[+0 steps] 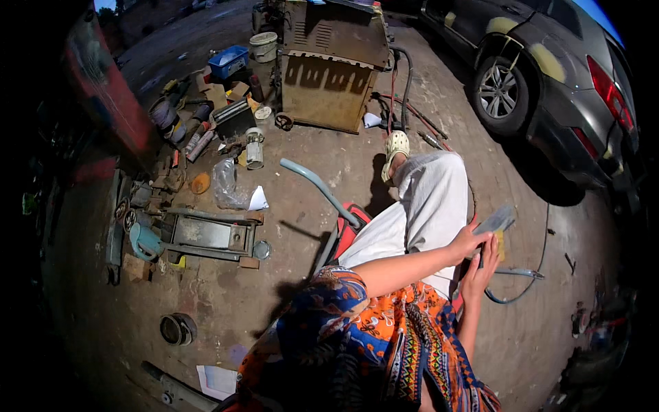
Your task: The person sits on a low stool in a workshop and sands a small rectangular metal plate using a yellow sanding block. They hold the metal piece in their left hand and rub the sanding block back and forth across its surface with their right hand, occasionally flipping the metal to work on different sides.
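Holding a flat grey blade-shaped piece (495, 219) beside the white cloth trousers (436, 199), the person's left hand (469, 244) is clamped on; right hand (482, 266) sits just beside, can't tell that grip tbh.

Over on right, grey car (473, 27) parked, pale patches (548, 62) on its bodywork, red tail light (609, 93) facing this way. Straight ahead, big dusty metal cabinet (326, 99), dark cables (408, 82) hanging down beside it. Left of that, white bucket (263, 49) near blue crate (228, 62), then jumble of cans (200, 145) on stained floor (226, 295). Clear plastic bag (226, 184), white paper scrap (258, 199) just beside. Low metal frame (202, 232), pale blue vessel (144, 240) at one end, round dark tin (177, 330) farther down
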{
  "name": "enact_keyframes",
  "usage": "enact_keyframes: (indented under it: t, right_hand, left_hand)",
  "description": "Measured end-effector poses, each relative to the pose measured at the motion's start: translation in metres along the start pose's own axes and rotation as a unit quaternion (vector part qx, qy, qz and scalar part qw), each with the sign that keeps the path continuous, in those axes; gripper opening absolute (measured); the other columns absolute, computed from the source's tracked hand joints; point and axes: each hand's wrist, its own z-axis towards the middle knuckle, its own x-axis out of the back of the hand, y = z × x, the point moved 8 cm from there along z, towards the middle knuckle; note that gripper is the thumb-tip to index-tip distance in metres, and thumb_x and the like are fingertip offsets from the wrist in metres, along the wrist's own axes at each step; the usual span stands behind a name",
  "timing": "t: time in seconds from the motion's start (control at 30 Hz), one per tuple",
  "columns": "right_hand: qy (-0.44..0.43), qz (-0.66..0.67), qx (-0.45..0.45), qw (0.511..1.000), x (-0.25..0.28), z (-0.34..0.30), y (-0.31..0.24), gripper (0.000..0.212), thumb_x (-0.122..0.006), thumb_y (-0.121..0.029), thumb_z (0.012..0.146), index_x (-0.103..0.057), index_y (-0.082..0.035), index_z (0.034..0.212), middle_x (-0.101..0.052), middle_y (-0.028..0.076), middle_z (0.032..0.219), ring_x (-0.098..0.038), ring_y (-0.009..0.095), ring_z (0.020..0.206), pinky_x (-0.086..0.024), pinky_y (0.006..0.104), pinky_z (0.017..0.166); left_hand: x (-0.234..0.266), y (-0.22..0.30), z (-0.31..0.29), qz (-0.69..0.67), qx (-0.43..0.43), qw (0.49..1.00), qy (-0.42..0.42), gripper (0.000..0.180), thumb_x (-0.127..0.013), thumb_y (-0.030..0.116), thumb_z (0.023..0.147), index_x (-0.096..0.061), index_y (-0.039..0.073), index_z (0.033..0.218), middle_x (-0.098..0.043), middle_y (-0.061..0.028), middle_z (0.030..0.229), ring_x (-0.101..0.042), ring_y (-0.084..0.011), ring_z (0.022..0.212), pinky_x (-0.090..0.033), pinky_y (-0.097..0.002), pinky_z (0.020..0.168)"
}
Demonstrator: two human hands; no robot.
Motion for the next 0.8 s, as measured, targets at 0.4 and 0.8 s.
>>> enact_keyframes:
  t: [0.4,0.8]
  right_hand:
    - [0.001,0.084,0.006,0.996,-0.005,-0.005,0.01,0.056,-0.043,-0.031,0.101,-0.032,-0.004,0.149,-0.029,0.015,0.155,-0.027,0.033,0.143,-0.016,0.0475,0.117]
    - [-0.071,-0.077,0.039,0.994,-0.01,-0.005,-0.015,0.055,-0.045,-0.015,0.099,-0.029,-0.006,0.151,-0.029,0.012,0.156,-0.022,0.028,0.146,-0.011,0.0495,0.118]
  left_hand:
    - [0.0,0.003,-0.004,0.096,-0.043,0.994,-0.041,0.045,-0.063,0.024,0.094,-0.051,0.0,0.131,-0.06,-0.0042,0.116,-0.054,-0.0108,0.104,-0.044,-0.0277,0.092]
    - [0.012,-0.015,0.003,0.017,0.035,0.999,0.033,0.051,-0.052,0.043,0.1,-0.061,-0.006,0.115,-0.062,-0.0064,0.107,-0.054,-0.0111,0.097,-0.046,-0.0289,0.084]
